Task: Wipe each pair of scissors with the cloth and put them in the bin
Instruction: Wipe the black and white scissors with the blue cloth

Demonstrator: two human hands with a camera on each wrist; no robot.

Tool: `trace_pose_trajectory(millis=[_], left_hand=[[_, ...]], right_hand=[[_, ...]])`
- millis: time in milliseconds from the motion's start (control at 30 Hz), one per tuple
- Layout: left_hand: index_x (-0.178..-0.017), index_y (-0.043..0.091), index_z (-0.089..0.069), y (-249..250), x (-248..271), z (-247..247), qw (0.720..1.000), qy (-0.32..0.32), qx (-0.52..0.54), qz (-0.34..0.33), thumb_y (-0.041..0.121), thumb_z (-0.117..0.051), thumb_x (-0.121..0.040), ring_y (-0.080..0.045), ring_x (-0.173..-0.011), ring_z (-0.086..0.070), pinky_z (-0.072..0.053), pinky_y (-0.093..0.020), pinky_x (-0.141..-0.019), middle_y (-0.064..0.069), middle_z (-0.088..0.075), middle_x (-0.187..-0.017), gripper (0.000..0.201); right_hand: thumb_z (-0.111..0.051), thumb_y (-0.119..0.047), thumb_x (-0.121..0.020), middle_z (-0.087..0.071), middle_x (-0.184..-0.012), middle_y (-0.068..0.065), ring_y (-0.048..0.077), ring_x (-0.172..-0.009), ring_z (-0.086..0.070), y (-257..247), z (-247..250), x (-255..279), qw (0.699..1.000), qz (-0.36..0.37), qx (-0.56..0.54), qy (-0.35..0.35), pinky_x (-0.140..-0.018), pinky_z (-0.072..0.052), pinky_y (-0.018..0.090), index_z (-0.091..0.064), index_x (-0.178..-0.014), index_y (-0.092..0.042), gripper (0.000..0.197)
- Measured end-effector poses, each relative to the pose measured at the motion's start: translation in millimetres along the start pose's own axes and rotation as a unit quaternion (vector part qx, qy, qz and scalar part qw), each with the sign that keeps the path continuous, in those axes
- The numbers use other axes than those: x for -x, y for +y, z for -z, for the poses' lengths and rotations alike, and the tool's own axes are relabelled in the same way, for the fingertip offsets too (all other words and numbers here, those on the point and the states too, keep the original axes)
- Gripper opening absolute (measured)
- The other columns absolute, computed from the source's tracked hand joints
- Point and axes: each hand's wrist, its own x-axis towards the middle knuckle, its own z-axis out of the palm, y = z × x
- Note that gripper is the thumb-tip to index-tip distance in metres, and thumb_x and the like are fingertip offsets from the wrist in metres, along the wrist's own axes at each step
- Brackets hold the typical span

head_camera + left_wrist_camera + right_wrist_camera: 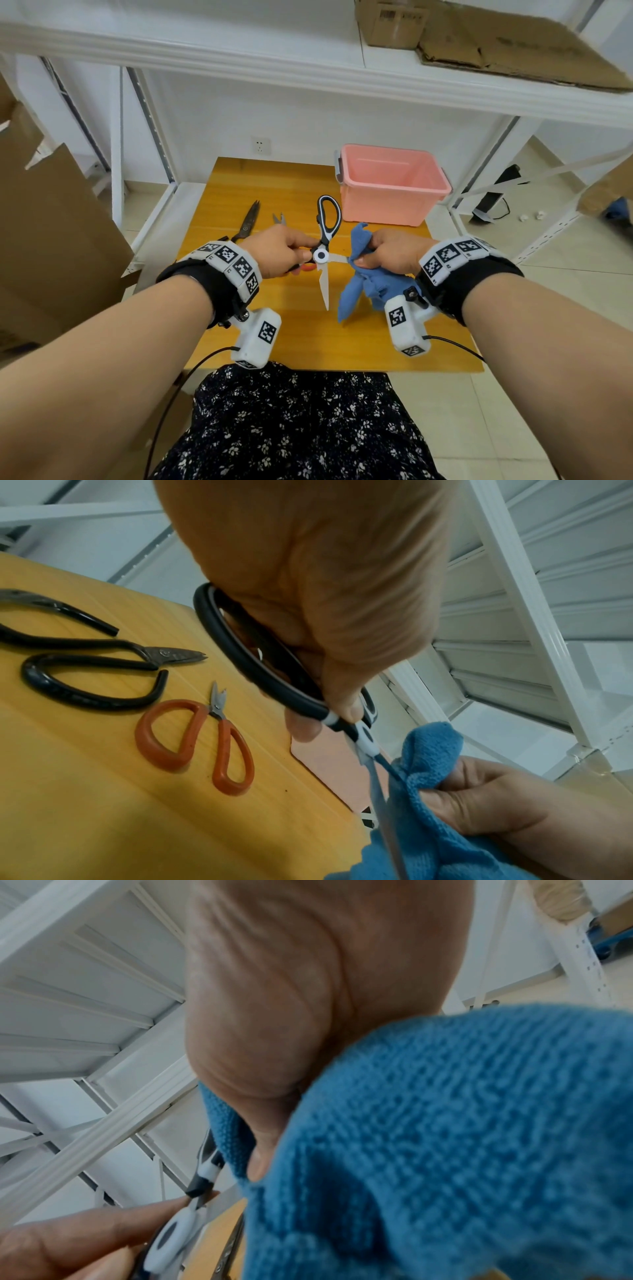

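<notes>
The black-and-white-handled steel scissors [325,240], blades spread, are gripped by the left hand [274,251] above the table's centre. One blade is pinched in the blue knitted cloth [363,274] by the right hand [394,253]: wiping is under way. Next, the other blade probably needs wiping, before the empty pink plastic bin [394,185] at one o'clock.

Storage or stockroom-type space: white metal shelving rack [308,78] with slotted uprights overhead, flattened cardboard [507,44] stacked on its shelf, more cardboard boxes [51,222] at left, tiled floor [548,274], wall socket [261,146], small wooden bench [308,335] set under the rack.
</notes>
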Motion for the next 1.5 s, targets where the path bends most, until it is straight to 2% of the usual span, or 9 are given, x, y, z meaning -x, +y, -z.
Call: trace_pose_trajectory(millis=[133, 333, 500, 633, 800, 933, 1133, 1300, 1500], left_hand=[[-0.123, 0.034, -0.062, -4.7, 2.3, 3.2, 1.0, 0.009, 0.023, 0.006, 0.02, -0.055, -0.099, -0.02, -0.068, -0.06, -0.051, -0.035, -0.071, -0.012, -0.072, -0.083, 0.029], [-0.132, 0.022, -0.061, -14.6, 7.6, 19.1, 0.996, 0.067, 0.057, 0.02, 0.02, -0.058, -0.097, -0.019, -0.096, -0.064, -0.05, -0.034, -0.095, -0.007, -0.068, -0.121, 0.035], [-0.114, 0.04, -0.064, -10.7, 9.4, 20.6, 0.985, 0.101, 0.134, -0.031, 0.02, -0.058, -0.098, -0.023, -0.085, -0.067, -0.05, -0.036, -0.088, -0.006, -0.075, -0.087, 0.026], [-0.127, 0.028, -0.063, -2.0, 3.9, 17.9, 0.973, 0.103, 0.202, -0.042, 0.016, -0.058, -0.098, -0.014, -0.088, -0.072, -0.049, -0.01, -0.078, -0.008, -0.075, -0.093, 0.032], [-0.13, 0.024, -0.063, -0.5, -0.5, 16.0, 0.962, 0.114, 0.245, -0.039, 0.017, -0.059, -0.097, -0.025, -0.097, -0.07, -0.05, -0.029, -0.094, -0.012, -0.074, -0.091, 0.034], [-0.128, 0.024, -0.065, 2.0, -0.2, 15.0, 0.965, 0.115, 0.235, -0.022, 0.017, -0.059, -0.097, -0.016, -0.06, -0.057, -0.044, -0.022, -0.058, -0.015, -0.074, -0.087, 0.031], [-0.127, 0.022, -0.064, 5.5, -0.6, 11.4, 0.969, 0.12, 0.214, -0.007, 0.017, -0.057, -0.098, -0.001, -0.039, -0.045, -0.036, -0.014, -0.042, -0.017, -0.073, -0.088, 0.03], [-0.128, 0.023, -0.063, 3.7, -1.8, 10.9, 0.97, 0.125, 0.207, -0.011, 0.018, -0.057, -0.099, 0.0, -0.044, -0.05, -0.039, -0.013, -0.048, -0.015, -0.073, -0.087, 0.03], [-0.122, 0.031, -0.066, 2.4, -2.1, 8.0, 0.965, 0.127, 0.226, -0.024, 0.02, -0.059, -0.097, -0.014, -0.064, -0.053, -0.042, -0.025, -0.06, -0.013, -0.075, -0.085, 0.028]], right_hand=[[-0.063, -0.031, -0.094, -0.072, -0.103, 0.014, 0.032, -0.101, -0.065, 1.6, 1.5, -1.4, 1.0, -0.001, 0.014, 0.012, -0.096, -0.05, 0.044, -0.069, -0.099, -0.01, 0.022], [-0.058, -0.026, -0.097, -0.066, -0.101, 0.01, 0.019, -0.088, -0.055, 17.0, 3.6, -0.7, 0.996, -0.04, 0.058, 0.05, -0.075, -0.042, 0.028, -0.065, -0.11, -0.005, 0.026], [-0.057, -0.026, -0.099, -0.065, -0.103, 0.005, 0.015, -0.089, -0.053, 14.7, -5.0, 0.3, 0.995, -0.044, 0.083, 0.028, -0.068, -0.036, 0.023, -0.064, -0.111, -0.007, 0.024], [-0.062, -0.025, -0.095, -0.061, -0.087, 0.0, 0.016, -0.085, -0.053, 14.0, -13.5, -12.3, 0.995, -0.049, 0.082, 0.04, -0.077, -0.038, 0.025, -0.061, -0.095, -0.015, 0.01], [-0.069, -0.028, -0.088, -0.066, -0.1, 0.007, 0.018, -0.087, -0.054, 22.1, -23.4, -27.6, 0.992, -0.092, 0.047, 0.074, -0.074, -0.044, 0.027, -0.068, -0.107, -0.011, 0.026], [-0.074, -0.029, -0.082, -0.059, -0.095, 0.003, 0.019, -0.084, -0.053, 31.2, -33.8, -36.2, 0.988, -0.135, 0.018, 0.08, -0.056, -0.038, 0.023, -0.06, -0.094, -0.02, 0.02], [-0.075, -0.028, -0.08, -0.06, -0.09, 0.004, 0.024, -0.083, -0.058, 32.1, -38.6, -36.8, 0.985, -0.156, -0.001, 0.076, -0.067, -0.05, 0.031, -0.059, -0.089, -0.018, 0.021], [-0.048, -0.038, -0.1, -0.061, -0.097, 0.008, 0.022, -0.092, -0.056, 27.6, -39.6, -32.8, 0.984, -0.155, 0.072, 0.042, -0.083, -0.044, 0.029, -0.053, -0.09, -0.009, 0.03], [-0.074, -0.018, -0.084, -0.069, -0.095, 0.012, 0.026, -0.083, -0.068, 34.4, -41.8, -31.6, 0.983, -0.181, 0.003, 0.024, -0.073, -0.059, 0.036, -0.064, -0.1, -0.005, 0.023]])
